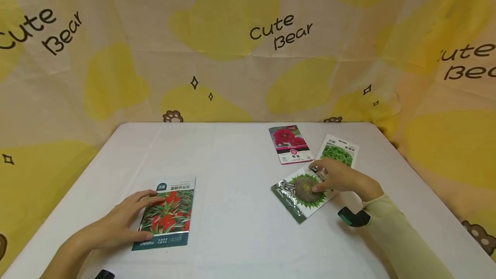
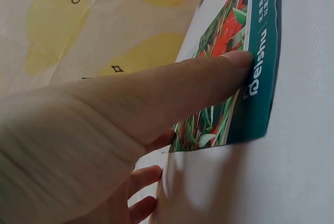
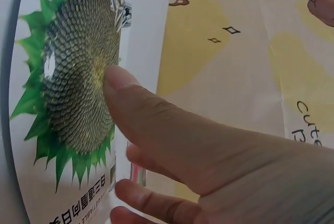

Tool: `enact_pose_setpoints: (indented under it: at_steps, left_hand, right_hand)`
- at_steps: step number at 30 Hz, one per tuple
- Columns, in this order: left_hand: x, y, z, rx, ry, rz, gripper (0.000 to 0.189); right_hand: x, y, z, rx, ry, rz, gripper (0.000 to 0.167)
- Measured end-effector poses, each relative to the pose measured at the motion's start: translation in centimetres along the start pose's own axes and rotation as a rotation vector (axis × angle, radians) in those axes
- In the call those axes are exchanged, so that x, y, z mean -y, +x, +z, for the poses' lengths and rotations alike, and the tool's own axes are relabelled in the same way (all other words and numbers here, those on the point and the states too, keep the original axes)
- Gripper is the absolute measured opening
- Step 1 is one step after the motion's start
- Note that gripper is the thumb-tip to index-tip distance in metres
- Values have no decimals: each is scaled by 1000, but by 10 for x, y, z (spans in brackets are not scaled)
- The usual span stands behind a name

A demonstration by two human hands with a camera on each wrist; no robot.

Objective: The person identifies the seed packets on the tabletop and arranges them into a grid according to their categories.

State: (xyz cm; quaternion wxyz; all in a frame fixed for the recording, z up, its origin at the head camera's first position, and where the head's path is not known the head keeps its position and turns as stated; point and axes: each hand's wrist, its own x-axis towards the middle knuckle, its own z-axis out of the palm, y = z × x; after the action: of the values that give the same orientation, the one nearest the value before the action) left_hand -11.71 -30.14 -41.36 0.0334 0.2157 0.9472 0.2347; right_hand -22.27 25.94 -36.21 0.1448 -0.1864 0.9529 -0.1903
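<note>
My left hand [image 1: 120,223] rests on a seed packet with red flowers [image 1: 170,214] at the table's left. Its thumb [image 2: 229,67] touches the green lower band; two fairly straight fingers lie across the upper left part, the others beside the left edge. At the right, my right hand [image 1: 341,175] holds a sunflower seed packet [image 1: 292,199]. The thumb [image 3: 122,85] presses the printed flower head, while the fingers bend over the far edge. This packet overlaps a packet with green leaves [image 1: 337,152], partly hidden behind the hand.
A packet with a magenta flower [image 1: 290,141] lies farther back, just beyond the sunflower packet. White cloth covers the table [image 1: 232,227]. A yellow patterned curtain [image 1: 232,46] hangs behind its back edge and along both sides.
</note>
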Motion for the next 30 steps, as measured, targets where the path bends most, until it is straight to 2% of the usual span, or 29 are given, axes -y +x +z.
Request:
enact_pose_setpoints:
  at_steps: [4,12,17,21,30]
  left_hand:
    - [-1,0,-3,9,-2,13,74]
    - [5,-1,-3,7,-8,51,76]
    - [8,-1,-2,12,-10,66,77]
    - [7,-1,-2,24,-25,49,77]
    - [10,-3,0,-3,33,72,78]
  right_hand:
    - [5,-3,0,29,12,-19,62]
    - [8,-5,1,36,11,-58,59]
    - [9,-5,3,22,7,-77,58]
    - [9,-3,5,6,-18,-113,56]
    - [10,0,11,-20,-67,-170,55]
